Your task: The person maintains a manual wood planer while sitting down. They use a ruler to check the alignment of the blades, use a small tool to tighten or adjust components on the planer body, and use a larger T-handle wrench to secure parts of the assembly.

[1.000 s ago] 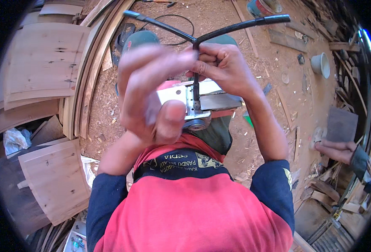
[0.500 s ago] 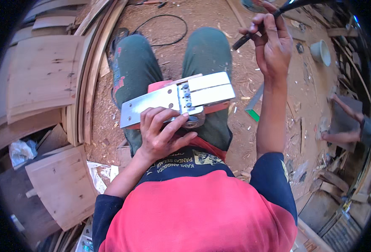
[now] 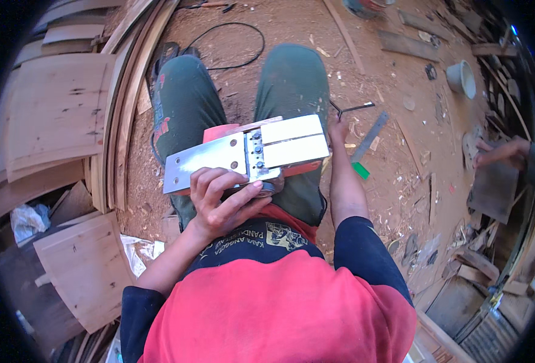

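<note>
An upturned electric planer [image 3: 210, 158] lies across my thighs, its metal sole facing up and a row of bolts showing along the cutter drum. My left hand [image 3: 222, 196] is curled over the sole's near edge and steadies the planer. Down beside my right knee is my right hand [image 3: 339, 130], its fingers partly hidden by the leg. It grips one leg of a dark Y-shaped wrench [image 3: 355, 108], whose other arms point away from the hand.
On the wood-chip-strewn floor lie a metal ruler with a green end [image 3: 370, 139] and a black cord [image 3: 261, 45]. Wooden panels [image 3: 61, 109] stack up on the left. A pale bucket [image 3: 461, 78] stands at the right, near another person's arm [image 3: 503, 151].
My right hand has come down from up near the camera, with the dark tool, to beside my right knee. My left hand stays on the planer. The other person's arm at the right has shifted.
</note>
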{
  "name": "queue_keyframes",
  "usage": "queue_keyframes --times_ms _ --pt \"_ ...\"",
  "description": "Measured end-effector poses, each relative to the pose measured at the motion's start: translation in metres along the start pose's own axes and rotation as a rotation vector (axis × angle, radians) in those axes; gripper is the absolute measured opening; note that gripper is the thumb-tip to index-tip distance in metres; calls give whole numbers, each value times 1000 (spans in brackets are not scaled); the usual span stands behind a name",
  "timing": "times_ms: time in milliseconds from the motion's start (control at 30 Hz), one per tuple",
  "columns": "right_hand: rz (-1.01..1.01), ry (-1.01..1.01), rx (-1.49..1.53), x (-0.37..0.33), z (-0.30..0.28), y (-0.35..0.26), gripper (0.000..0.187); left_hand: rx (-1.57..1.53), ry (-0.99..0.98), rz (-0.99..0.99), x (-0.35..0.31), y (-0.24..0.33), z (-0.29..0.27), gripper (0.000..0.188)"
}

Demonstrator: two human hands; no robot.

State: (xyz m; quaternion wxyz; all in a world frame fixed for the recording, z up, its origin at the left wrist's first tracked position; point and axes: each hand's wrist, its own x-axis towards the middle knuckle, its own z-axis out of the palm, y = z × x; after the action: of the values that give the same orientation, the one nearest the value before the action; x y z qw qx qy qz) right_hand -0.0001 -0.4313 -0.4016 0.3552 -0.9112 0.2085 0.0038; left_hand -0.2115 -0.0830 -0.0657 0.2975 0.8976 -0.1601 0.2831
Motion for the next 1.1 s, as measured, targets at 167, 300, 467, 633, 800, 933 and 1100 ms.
queue_keyframes --times_ms 167,300,467,633,800,933,1100 --pt "25 -62 -312 37 -13 38 42 -66 60 12 5 -1 7 61" --pt "-373 -202 329 28 -48 -124 38 4 57 -37 -4 0 5 62" --pt "-1159 -504 85 -63 -182 -331 27 -78 96 -53 3 1 12 45" --pt "-1336 -978 -230 -109 -180 -377 27 -78 33 -110 7 9 3 40" --pt "-1333 -1081 -456 -124 -170 -382 29 -70 21 -134 6 11 3 37" --pt "-1339 -1048 -435 -124 -171 -381 25 -76 -8 -127 13 11 0 47" --pt "-1344 -1032 -388 -123 -169 -377 23 -80 -8 -126 11 10 1 47"
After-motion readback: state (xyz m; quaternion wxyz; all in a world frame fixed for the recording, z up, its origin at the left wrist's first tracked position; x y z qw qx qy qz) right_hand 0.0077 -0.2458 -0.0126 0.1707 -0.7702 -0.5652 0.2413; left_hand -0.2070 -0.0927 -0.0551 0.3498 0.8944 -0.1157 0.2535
